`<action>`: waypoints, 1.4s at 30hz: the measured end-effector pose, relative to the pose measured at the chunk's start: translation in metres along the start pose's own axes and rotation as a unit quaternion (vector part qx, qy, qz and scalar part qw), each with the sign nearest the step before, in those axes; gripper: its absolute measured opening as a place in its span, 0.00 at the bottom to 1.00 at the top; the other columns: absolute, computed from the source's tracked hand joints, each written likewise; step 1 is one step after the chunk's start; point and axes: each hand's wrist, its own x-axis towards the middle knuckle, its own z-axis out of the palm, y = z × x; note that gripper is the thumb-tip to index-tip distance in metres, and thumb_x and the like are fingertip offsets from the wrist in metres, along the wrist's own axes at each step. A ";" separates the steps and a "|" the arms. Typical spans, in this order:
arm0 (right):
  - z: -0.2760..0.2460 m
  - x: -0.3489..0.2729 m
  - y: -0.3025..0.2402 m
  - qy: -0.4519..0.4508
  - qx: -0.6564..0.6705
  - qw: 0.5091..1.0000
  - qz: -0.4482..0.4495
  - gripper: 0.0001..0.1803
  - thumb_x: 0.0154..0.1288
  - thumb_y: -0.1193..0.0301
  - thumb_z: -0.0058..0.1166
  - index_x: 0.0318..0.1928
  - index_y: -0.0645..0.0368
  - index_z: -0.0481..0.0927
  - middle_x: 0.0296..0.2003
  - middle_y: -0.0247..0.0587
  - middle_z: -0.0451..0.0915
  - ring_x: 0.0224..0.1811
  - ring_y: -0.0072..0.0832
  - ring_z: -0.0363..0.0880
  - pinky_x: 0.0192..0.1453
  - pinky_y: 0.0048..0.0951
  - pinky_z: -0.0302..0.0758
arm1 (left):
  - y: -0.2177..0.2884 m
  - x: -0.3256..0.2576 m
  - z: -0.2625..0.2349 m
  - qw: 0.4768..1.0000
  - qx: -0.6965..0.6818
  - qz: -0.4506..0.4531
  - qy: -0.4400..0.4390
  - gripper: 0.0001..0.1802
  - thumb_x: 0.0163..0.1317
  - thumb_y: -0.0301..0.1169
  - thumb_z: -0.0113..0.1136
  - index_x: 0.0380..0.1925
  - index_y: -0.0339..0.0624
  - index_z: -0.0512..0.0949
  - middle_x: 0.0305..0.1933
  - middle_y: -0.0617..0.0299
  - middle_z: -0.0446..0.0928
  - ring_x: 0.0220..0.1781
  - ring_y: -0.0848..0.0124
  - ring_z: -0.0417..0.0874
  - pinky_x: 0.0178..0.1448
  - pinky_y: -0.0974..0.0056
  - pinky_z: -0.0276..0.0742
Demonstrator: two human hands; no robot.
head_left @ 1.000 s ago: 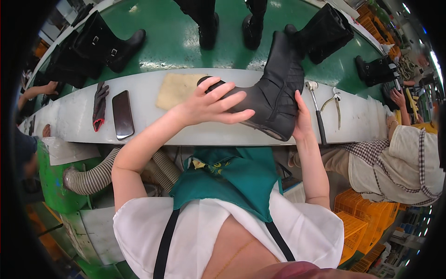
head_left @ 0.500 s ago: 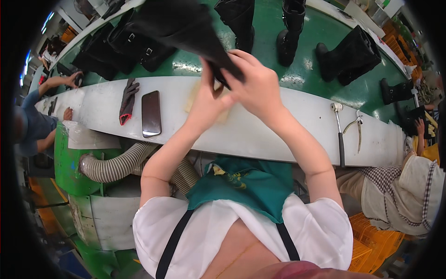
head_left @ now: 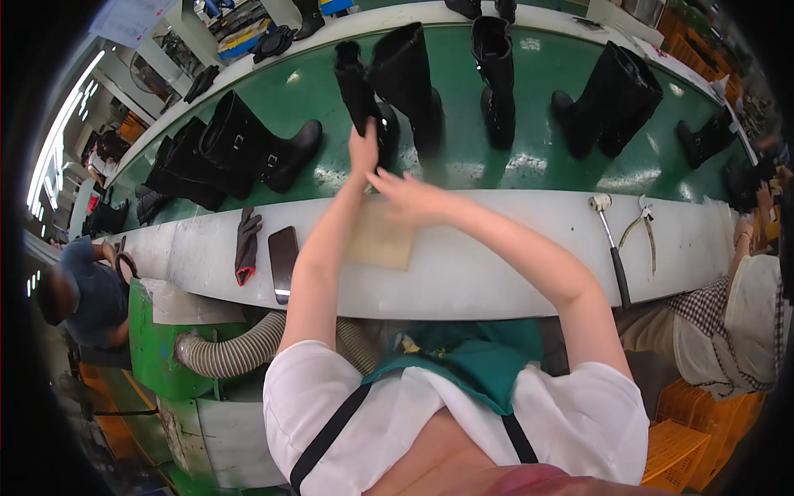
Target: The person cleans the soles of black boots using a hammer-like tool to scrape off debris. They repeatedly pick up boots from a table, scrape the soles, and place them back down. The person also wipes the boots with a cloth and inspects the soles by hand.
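Observation:
A tall black boot (head_left: 357,87) stands on the green belt just beyond the white table edge. My left hand (head_left: 362,150) reaches over and grips it low, its fingers partly hidden by the boot. Close against it on the right is another tall black boot (head_left: 405,78). My right hand (head_left: 407,197) hovers beside my left wrist, fingers apart and holding nothing. Beneath my forearms lies a pale yellowish sheet (head_left: 380,246) on the white table (head_left: 488,273).
Along the green belt (head_left: 529,169) stand more black boots (head_left: 608,103). A dark glove (head_left: 247,245) and a phone (head_left: 283,263) lie left; a hammer (head_left: 610,248) and pincers (head_left: 643,230) lie right. People work at both sides. A ribbed hose (head_left: 231,347) runs under the table.
The boot that both hands held up over the table edge now stands on the green belt. My right hand has let go, and the view has tilted farther up.

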 end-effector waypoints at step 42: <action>0.031 -0.220 0.002 0.208 0.427 0.867 0.152 0.23 0.72 0.66 0.38 0.64 0.60 0.66 0.52 0.49 0.77 0.56 0.33 0.75 0.64 0.31 0.63 | 0.138 -0.052 -0.208 0.983 0.174 0.024 0.048 0.33 0.66 0.50 0.53 0.15 0.28 0.71 0.12 0.59 0.68 0.18 0.73 0.65 0.26 0.62 0.62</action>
